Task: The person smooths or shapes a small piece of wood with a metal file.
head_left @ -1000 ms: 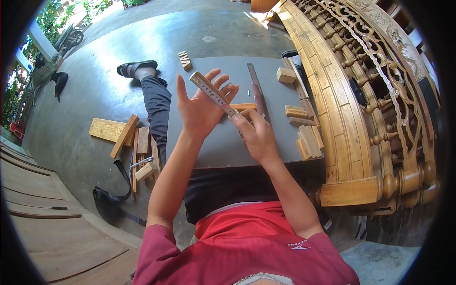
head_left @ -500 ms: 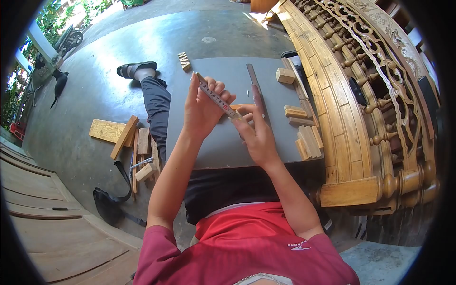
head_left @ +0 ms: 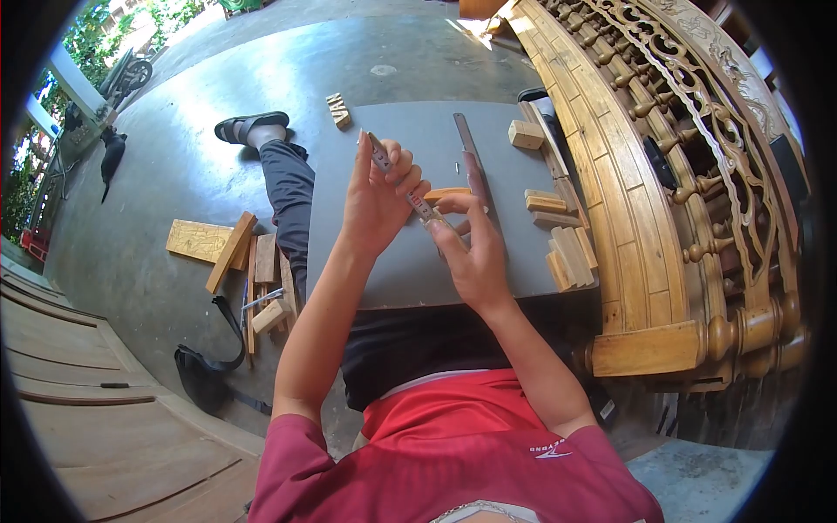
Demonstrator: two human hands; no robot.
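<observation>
Nearest, the right hand (head_left: 475, 257) pinches the near end of a numbered measuring strip (head_left: 420, 206) between thumb and fingers, over a grey board (head_left: 392, 283); the left hand (head_left: 373, 196) curls its fingers around the strip farther up. Small wood blocks (head_left: 568, 257) line the board's right side, a long flat tool (head_left: 472, 166) lies beyond the right hand, and wooden letters (head_left: 337, 111) sit near the far left corner

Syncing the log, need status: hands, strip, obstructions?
Left hand closed round numbered strip, fingers covering its middle. Right hand grips near end. Flat metal tool beside right hand on grey board.
</observation>
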